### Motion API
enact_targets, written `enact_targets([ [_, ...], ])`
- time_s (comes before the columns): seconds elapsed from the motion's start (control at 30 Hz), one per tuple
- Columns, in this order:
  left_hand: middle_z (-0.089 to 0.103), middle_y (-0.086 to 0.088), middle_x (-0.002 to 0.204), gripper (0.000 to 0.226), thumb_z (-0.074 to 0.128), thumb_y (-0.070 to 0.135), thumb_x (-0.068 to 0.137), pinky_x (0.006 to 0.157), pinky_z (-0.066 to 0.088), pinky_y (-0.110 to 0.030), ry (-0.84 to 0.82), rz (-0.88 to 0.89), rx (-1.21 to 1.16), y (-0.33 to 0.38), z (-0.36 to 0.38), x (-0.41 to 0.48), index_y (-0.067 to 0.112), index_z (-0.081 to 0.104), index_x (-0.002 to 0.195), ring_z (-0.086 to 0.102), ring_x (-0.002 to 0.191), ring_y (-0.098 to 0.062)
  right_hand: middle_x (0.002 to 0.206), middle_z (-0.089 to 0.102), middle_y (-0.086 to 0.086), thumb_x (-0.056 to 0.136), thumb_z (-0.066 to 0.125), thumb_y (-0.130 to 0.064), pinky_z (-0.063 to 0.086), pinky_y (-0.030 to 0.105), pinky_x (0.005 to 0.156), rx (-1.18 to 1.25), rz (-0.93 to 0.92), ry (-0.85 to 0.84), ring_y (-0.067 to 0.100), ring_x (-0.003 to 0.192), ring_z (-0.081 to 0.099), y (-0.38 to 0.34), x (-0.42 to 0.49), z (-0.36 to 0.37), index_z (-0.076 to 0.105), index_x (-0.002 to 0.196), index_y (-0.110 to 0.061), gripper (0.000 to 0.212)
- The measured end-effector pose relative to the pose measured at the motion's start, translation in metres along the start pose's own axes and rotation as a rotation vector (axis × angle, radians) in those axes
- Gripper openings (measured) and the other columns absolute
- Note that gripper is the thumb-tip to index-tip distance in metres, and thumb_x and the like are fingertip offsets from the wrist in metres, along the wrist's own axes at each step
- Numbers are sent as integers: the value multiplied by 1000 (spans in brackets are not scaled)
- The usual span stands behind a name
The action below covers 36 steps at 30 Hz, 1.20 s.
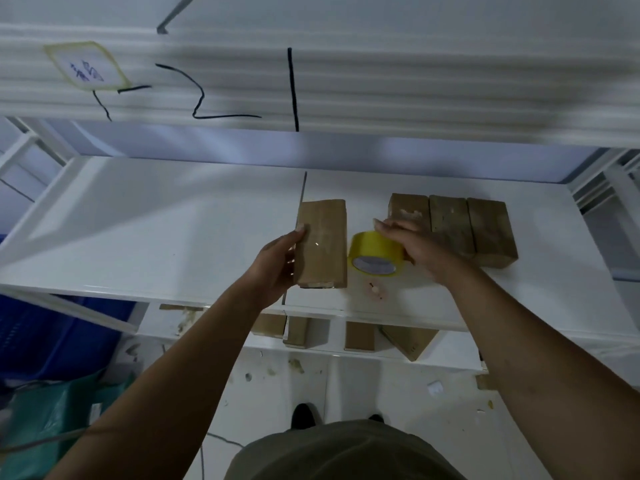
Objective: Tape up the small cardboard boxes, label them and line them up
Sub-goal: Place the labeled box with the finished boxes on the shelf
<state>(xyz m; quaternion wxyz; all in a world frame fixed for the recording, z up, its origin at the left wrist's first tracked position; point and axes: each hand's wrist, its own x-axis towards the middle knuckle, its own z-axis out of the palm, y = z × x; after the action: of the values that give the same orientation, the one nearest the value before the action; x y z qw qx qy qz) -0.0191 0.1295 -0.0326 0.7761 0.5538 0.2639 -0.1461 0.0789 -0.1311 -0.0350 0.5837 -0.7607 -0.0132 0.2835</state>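
Note:
A small cardboard box (323,240) lies on the white shelf (156,237), near its front edge. My left hand (277,265) grips the box along its left side, thumb on top. My right hand (412,244) holds a roll of yellow tape (374,254) just right of that box, fingers curled over the roll. Behind my right hand three more cardboard boxes (485,230) stand side by side in a row; the leftmost is partly hidden by the hand.
A small pinkish round object (375,291) lies on the shelf below the tape roll. Several cardboard boxes (360,336) sit on the lower shelf. White foam sheets (381,81) fill the shelf above. A blue crate (52,334) and green bag (52,417) stand at left.

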Motion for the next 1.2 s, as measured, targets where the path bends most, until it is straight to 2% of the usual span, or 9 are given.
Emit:
enact_targets([
  [0.07, 72, -20, 128, 52, 58, 49, 103, 99, 58, -55, 10, -13, -35, -5, -6, 6, 11, 60, 138, 72, 114, -37, 121, 73, 1, 75, 82, -54, 44, 45, 115, 279, 6, -49, 25, 123, 64, 12, -4, 0, 77, 112, -22, 49],
  [0.23, 75, -14, 122, 51, 38, 50, 110, 95, 56, -47, 8, -38, -102, -16, -9, 14, 14, 63, 135, 74, 106, -29, 146, 57, 24, 64, 96, -47, 36, 48, 121, 642, 3, -136, 34, 132, 55, 27, -22, 11, 58, 142, -1, 98],
  [0.43, 73, -20, 120, 56, 34, 51, 111, 71, 61, -40, -3, -29, -76, -19, -7, 23, 8, 61, 137, 75, 96, -30, 106, 70, 16, 86, 77, -35, 48, 43, 108, 669, 28, -113, 25, 103, 69, 22, -31, 1, 73, 108, -7, 36],
  [0.5, 72, -19, 116, 56, 36, 49, 111, 66, 62, -37, 1, -15, -68, -19, -12, 26, 5, 60, 135, 76, 92, -30, 87, 77, 3, 79, 78, -41, 56, 31, 83, 458, 11, -4, 16, 84, 73, 7, -36, -16, 81, 88, -13, 29],
  [0.57, 72, -18, 117, 52, 41, 46, 110, 71, 64, -39, 45, 6, -26, -20, -19, 30, 4, 61, 131, 76, 98, -30, 73, 66, -1, 69, 88, -51, 47, 24, 68, -97, 11, 108, 13, 74, 64, -2, -35, -33, 76, 76, -8, 44],
  [0.7, 72, -14, 115, 46, 43, 46, 110, 73, 64, -36, 163, 63, 96, -34, -8, 38, 6, 64, 120, 74, 99, -28, 66, 55, 2, 81, 78, -60, 38, 29, 62, -828, 81, 244, 21, 70, 59, 4, -11, -34, 68, 78, -10, 51],
  [0.8, 71, -9, 111, 47, 37, 50, 110, 86, 62, -43, 277, 169, 243, -43, 7, 45, 13, 65, 117, 70, 103, -26, 103, 74, 5, 79, 75, -62, 54, 36, 81, -1011, 42, 396, 30, 99, 70, 11, 5, -22, 71, 116, -14, 60],
  [1.0, 63, -10, 139, 56, 25, 49, 112, 106, 53, -49, 343, 258, 520, -45, 13, 49, 17, 51, 150, 61, 125, -34, 78, 61, -3, 89, 66, -46, 44, 31, 72, -1236, 143, 388, 22, 78, 61, 15, 19, -5, 72, 104, -16, 35],
  [1.2, 64, -12, 137, 59, 20, 52, 112, 109, 50, -52, 400, 254, 703, -57, 6, 61, 21, 56, 146, 61, 125, -36, 126, 70, 5, 79, 69, -62, 53, 37, 86, -1299, 130, 324, 26, 102, 69, 25, 30, 1, 64, 131, -22, 66],
])
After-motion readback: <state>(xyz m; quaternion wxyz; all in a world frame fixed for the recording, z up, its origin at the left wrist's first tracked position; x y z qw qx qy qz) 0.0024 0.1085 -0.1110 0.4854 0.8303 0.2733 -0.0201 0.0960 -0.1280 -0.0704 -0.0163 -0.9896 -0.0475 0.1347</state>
